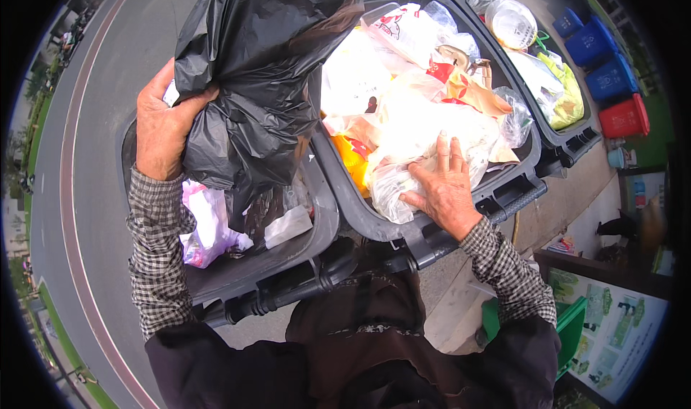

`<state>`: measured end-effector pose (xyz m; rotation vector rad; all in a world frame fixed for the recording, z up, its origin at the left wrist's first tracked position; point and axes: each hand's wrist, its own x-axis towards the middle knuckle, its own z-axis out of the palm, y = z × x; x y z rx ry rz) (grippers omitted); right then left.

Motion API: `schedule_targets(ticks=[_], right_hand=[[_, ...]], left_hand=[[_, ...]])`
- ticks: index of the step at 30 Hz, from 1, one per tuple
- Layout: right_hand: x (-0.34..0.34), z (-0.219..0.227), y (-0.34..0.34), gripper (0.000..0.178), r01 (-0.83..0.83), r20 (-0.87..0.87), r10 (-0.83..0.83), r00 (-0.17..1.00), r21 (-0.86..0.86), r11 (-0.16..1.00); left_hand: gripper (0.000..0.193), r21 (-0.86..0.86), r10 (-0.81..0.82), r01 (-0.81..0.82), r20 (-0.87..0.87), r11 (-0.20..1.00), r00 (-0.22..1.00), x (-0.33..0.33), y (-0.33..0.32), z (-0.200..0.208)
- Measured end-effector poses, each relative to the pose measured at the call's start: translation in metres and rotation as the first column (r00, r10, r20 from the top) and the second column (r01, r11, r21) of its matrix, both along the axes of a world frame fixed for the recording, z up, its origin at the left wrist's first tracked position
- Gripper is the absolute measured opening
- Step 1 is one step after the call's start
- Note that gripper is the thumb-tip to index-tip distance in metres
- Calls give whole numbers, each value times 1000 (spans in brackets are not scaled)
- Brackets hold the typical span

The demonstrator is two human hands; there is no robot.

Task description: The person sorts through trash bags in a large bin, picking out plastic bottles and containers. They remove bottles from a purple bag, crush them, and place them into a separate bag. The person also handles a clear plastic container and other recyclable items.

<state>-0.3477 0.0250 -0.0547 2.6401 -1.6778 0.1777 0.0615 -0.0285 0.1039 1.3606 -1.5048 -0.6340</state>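
Note:
My left hand (pixel 167 125) is closed on the side of a large black garbage bag (pixel 252 71), holding it up over the left grey wheeled bin (pixel 324 225). Below the bag, inside that bin, lie a purple-and-white plastic bag (pixel 209 225) and a white paper piece (pixel 288 227). With fingers spread, my right hand (pixel 450 193) rests on a clear plastic bag (pixel 394 186) at the near side of the middle grey bin (pixel 536 150). That bin is heaped with white bags, orange-brown paper packaging (pixel 475 89) and a yellow wrapper (pixel 351 166).
A third grey bin (pixel 586 125) on the right holds a round clear plastic container (pixel 511 24) and a yellow-green bag (pixel 565 89). Blue bins (pixel 612 74) and a red bin (pixel 625 116) stand beyond. A green bin (pixel 572 337) and a printed board (pixel 619 330) are at lower right. Road (pixel 101 193) runs along the left.

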Motion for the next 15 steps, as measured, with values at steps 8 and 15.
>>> schedule_targets(ticks=[8, 15], right_hand=[[-28, -3, 6, 63, -96, 171, 103, 980, -51, 994], [-63, 2, 8, 65, -224, 450, 198, 871, 4, 975]], left_hand=[[38, -134, -358, 368, 94, 920, 929, -199, -105, -3], [44, -62, -328, 617, 803, 784, 497, -336, -140, -97]])
